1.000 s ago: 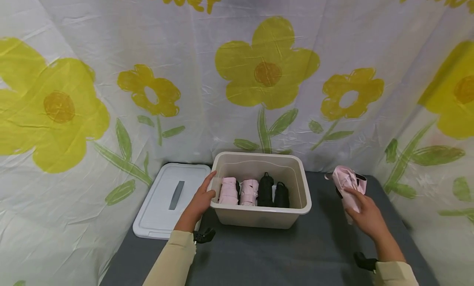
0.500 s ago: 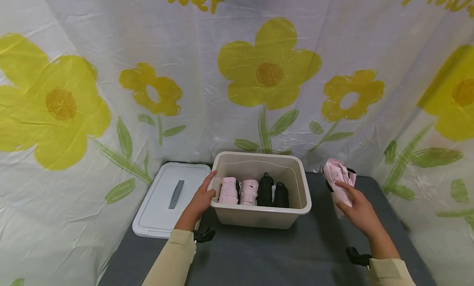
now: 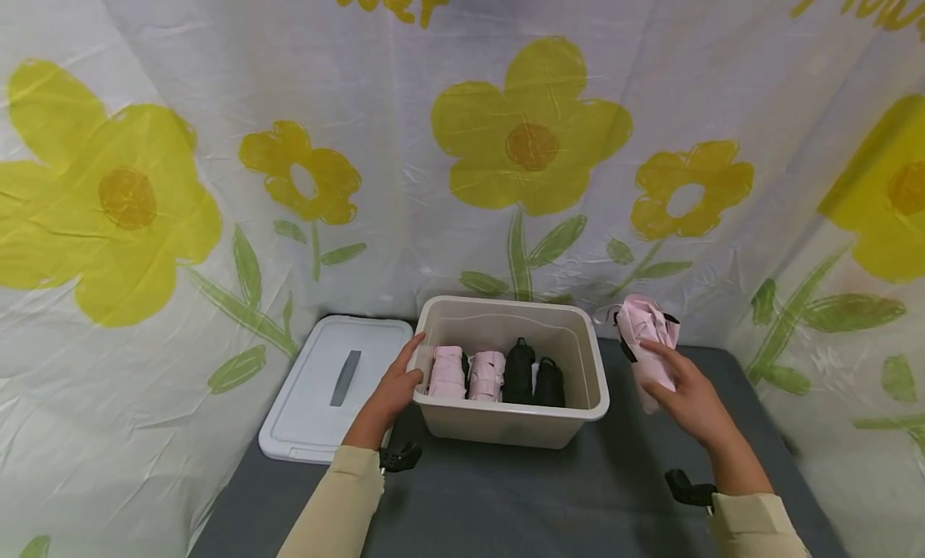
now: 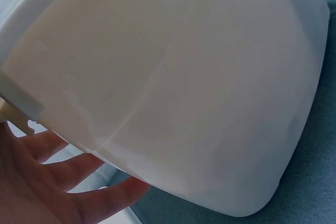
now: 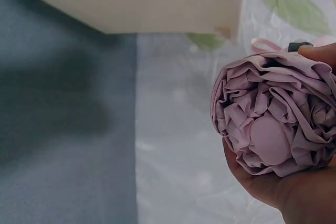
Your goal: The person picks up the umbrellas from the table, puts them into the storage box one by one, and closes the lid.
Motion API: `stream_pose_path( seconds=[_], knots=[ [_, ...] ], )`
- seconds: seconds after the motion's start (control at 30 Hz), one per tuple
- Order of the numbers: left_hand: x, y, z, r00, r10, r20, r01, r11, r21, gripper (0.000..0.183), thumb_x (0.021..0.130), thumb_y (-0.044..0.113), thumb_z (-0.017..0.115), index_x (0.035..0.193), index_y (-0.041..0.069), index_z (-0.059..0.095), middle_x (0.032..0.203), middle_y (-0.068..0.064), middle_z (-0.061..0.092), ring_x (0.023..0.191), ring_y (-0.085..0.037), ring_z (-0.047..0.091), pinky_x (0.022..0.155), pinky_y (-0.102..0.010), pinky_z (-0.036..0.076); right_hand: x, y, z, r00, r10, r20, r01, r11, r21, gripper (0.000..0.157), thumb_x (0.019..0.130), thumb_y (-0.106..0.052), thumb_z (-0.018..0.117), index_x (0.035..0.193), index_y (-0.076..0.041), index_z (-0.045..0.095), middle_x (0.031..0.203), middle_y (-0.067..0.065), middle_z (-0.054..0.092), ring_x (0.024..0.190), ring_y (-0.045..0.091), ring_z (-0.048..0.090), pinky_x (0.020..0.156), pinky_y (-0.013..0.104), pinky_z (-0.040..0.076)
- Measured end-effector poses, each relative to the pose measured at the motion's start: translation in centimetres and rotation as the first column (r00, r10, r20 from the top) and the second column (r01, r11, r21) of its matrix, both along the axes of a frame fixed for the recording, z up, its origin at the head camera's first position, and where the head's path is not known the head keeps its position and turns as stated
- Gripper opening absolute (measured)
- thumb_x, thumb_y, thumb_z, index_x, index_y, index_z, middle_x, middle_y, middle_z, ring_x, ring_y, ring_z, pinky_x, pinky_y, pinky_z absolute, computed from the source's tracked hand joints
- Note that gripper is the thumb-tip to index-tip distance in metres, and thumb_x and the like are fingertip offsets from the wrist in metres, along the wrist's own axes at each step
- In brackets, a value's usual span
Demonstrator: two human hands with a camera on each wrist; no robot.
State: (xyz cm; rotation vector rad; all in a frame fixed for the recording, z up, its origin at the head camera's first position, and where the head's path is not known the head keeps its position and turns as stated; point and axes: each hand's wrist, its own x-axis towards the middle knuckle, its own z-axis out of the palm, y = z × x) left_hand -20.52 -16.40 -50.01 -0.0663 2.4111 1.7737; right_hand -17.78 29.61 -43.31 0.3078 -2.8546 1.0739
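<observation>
My right hand (image 3: 686, 393) grips a pink folded umbrella (image 3: 645, 325) above the dark table, right of the beige storage bin (image 3: 499, 425). In the right wrist view, the umbrella's gathered cloth end (image 5: 270, 137) faces the camera, with a round pink cap amid the folds. A thin strap loops off its far end. At the bin's left side, my left hand (image 3: 390, 393) rests on the rim, index finger stretched along it. The left wrist view has its spread fingers (image 4: 113, 198) against the bin's outer wall (image 4: 199, 87). Two pink umbrellas (image 3: 486, 373) and two black ones (image 3: 519, 372) stand in a row inside.
A white lid (image 3: 311, 413) with a grey handle (image 3: 345, 379) lies left of the bin, partly behind the left forearm. A white cloth backdrop (image 3: 390, 245) with yellow flowers rises behind the dark grey table (image 3: 506, 494).
My right hand has carried the pink umbrella leftward and slightly up, closer to the bin's right side. The left hand stays at the bin's rim, and the bin's contents look unchanged.
</observation>
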Motion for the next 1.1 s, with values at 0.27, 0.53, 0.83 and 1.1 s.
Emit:
stream_pose_path(
  seconds=[0.27,0.53,0.83,1.1],
  knots=[
    [0.1,0.0,-0.1,1.0,-0.006,-0.003,0.006,1.0,0.022,0.076,0.087,0.005,0.038,0.153,0.038,0.021,0.163,-0.009,0.014,0.148,-0.035,0.015,0.111,-0.065,0.022,-0.2,-1.2,1.3,0.998,0.026,0.057,-0.023,0.999,-0.044,0.061,0.095,-0.035,0.059,0.15,-0.029,0.034,0.151,0.024,0.032,0.126,0.048,0.043,0.08,0.054,0.049],
    [0.1,0.1,-0.1,1.0,-0.006,-0.006,0.006,1.0,0.03,0.075,0.088,0.005,0.038,0.153,0.038,0.021,0.163,-0.01,0.014,0.148,-0.035,0.016,0.11,-0.064,0.024,-0.5,-2.1,2.1,0.995,0.068,0.078,-0.059,0.993,-0.106,0.062,0.095,-0.033,0.06,0.15,-0.028,0.034,0.151,0.026,0.031,0.122,0.047,0.047,0.078,0.047,0.05],
    [0.3,0.0,0.1,1.0,-0.019,-0.024,0.02,0.998,0.055,0.076,0.088,0.002,0.039,0.156,0.03,0.019,0.162,-0.015,0.013,0.146,-0.039,0.018,0.108,-0.064,0.027,-1.2,-3.4,2.4,0.988,0.144,0.051,-0.136,0.98,-0.145,0.06,0.095,-0.03,0.059,0.15,-0.025,0.034,0.154,0.024,0.027,0.132,0.048,0.038,0.086,0.057,0.048],
    [0.2,0.1,-0.1,1.0,-0.003,-0.011,0.004,0.999,0.045,0.075,0.088,0.003,0.038,0.154,0.034,0.022,0.162,-0.013,0.014,0.146,-0.039,0.019,0.108,-0.065,0.028,-2.0,-4.7,2.7,0.975,0.219,0.036,-0.209,0.961,-0.181,0.06,0.095,-0.029,0.059,0.15,-0.026,0.035,0.157,0.019,0.025,0.14,0.046,0.029,0.096,0.066,0.04]
  ],
)
